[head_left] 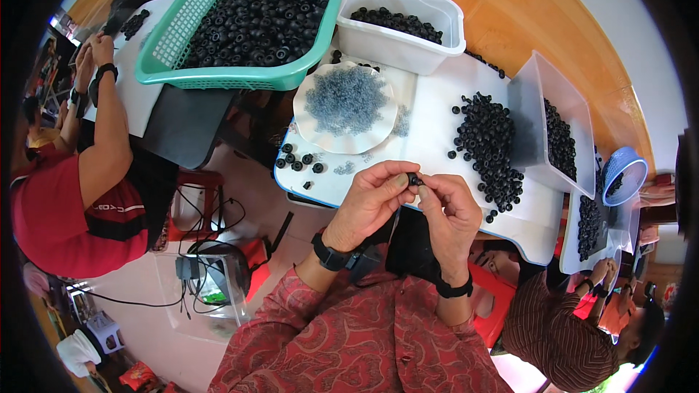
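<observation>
Black parts [486, 142] lying in loose pile on right of worktop [437, 105], seemingly awaiting handling; small cluster [297, 161] sitting apart at left, whether finished, cannot tell. Left hand [375, 200] and right hand [451, 218] narrowly pinching one black piece [414, 179] near front edge; work seemingly midway, fingertips partly covering piece. Around: green basket [218, 78] brimming with black parts; translucent bin [528, 113] crowding pile; white tub [389, 45] holding more; scalloped plate [304, 127] standing beyond left hand, carrying tiny clear bits [346, 98], few spilling beside it.
</observation>
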{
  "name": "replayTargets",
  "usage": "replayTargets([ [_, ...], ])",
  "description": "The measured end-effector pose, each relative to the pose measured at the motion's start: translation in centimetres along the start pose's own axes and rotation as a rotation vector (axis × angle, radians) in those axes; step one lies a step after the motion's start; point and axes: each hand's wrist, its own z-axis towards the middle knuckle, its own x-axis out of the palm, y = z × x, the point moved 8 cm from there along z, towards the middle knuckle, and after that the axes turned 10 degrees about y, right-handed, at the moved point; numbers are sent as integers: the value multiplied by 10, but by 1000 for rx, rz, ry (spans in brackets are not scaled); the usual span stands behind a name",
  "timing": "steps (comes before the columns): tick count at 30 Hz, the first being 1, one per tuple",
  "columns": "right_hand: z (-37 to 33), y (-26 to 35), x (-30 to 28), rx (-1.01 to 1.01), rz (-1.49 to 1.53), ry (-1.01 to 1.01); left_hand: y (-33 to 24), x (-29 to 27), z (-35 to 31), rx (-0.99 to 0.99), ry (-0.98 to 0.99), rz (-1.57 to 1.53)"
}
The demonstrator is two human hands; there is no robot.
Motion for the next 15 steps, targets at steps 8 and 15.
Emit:
replayTargets([
  [8, -1, 14, 7, -35, -65, -2, -9, 4, -6, 28, 16, 44],
  [15, -1, 25, 12, -103, -166, 2, -19, 6, -12, 58, -4, 192],
])
